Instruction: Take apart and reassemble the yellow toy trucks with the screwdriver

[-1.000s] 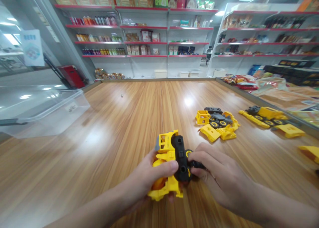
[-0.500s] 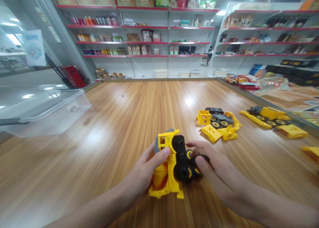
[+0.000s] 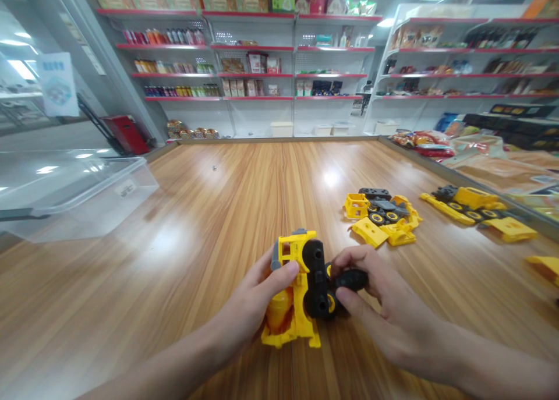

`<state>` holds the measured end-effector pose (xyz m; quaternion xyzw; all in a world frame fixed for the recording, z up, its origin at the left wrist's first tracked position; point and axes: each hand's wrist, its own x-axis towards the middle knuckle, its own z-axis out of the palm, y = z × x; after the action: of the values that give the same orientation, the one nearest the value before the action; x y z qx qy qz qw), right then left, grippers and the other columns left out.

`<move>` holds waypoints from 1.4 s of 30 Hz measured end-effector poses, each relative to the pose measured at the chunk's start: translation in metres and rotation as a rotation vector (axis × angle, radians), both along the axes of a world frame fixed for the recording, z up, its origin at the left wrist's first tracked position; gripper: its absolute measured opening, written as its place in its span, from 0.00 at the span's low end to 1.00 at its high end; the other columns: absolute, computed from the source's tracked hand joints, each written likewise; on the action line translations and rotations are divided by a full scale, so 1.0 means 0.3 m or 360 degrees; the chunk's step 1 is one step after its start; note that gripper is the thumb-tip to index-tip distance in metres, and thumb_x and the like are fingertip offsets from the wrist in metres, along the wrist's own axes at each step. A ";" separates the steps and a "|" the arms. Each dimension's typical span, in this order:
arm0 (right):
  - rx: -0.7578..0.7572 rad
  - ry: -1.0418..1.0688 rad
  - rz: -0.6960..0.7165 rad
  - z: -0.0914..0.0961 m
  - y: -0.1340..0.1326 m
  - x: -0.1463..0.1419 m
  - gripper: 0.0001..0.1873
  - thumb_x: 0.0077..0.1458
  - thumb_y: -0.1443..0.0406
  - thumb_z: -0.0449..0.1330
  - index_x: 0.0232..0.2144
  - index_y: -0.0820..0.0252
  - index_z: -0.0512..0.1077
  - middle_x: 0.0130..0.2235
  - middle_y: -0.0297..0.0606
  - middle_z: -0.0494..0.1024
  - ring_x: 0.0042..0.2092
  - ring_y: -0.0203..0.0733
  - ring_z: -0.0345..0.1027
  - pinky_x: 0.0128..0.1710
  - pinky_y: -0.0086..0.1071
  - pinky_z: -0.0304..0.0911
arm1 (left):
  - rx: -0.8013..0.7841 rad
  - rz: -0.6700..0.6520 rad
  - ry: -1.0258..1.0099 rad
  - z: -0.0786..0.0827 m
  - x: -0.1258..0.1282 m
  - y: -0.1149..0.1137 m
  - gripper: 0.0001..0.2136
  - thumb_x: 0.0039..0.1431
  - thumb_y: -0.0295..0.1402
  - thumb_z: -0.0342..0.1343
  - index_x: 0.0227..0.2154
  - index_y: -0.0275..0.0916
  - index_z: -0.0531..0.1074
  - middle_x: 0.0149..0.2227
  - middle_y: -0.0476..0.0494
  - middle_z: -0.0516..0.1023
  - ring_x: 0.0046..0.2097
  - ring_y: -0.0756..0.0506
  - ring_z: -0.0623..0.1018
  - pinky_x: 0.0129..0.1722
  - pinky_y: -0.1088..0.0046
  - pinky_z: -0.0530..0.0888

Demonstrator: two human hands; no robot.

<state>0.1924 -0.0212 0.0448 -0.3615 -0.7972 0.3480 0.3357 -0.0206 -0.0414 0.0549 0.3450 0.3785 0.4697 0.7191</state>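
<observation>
My left hand [image 3: 262,289] is closed around a yellow toy cement mixer truck [image 3: 301,295] with an orange drum, tipped so its black underside [image 3: 318,279] with screw holes faces right. The thumb presses on the yellow body by the cab. Just right of the truck, my right hand [image 3: 384,307] pinches a black, rounded, elongated piece [image 3: 353,279] between thumb and fingers. Its exact kind does not show. Black wheels with yellow hubs [image 3: 332,302] show between the truck and my right fingers, partly hidden; whether they are attached to the truck I cannot tell.
Yellow and black toy vehicle parts [image 3: 384,216] lie in a group at the right, with another group [image 3: 478,208] farther right. A clear plastic bin [image 3: 87,196] stands at the left. Stocked shelves [image 3: 257,74] line the wall behind the wooden table [image 3: 244,184].
My right hand has turned, and the black piece in its fingers now shows more fully beside the truck's underside. The left hand and truck have barely moved.
</observation>
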 end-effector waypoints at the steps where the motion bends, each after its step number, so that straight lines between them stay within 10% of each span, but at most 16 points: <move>1: -0.0004 -0.0003 0.0009 -0.001 -0.001 0.000 0.12 0.62 0.70 0.53 0.47 0.55 0.59 0.42 0.39 0.69 0.41 0.41 0.66 0.41 0.35 0.68 | 0.0002 -0.0001 -0.0010 0.001 0.002 0.000 0.21 0.60 0.38 0.58 0.56 0.41 0.67 0.47 0.39 0.79 0.45 0.41 0.80 0.40 0.69 0.76; 42: -0.0037 0.0021 0.0127 0.000 -0.013 -0.006 0.22 0.60 0.73 0.53 0.54 0.51 0.56 0.40 0.35 0.71 0.39 0.38 0.69 0.39 0.33 0.68 | -0.0073 0.0027 0.0086 0.006 0.000 -0.004 0.18 0.58 0.41 0.59 0.48 0.38 0.69 0.37 0.42 0.80 0.31 0.46 0.80 0.32 0.72 0.75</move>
<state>0.1906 -0.0251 0.0447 -0.3312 -0.8046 0.3727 0.3226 -0.0205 -0.0428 0.0566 0.3378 0.4115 0.4574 0.7123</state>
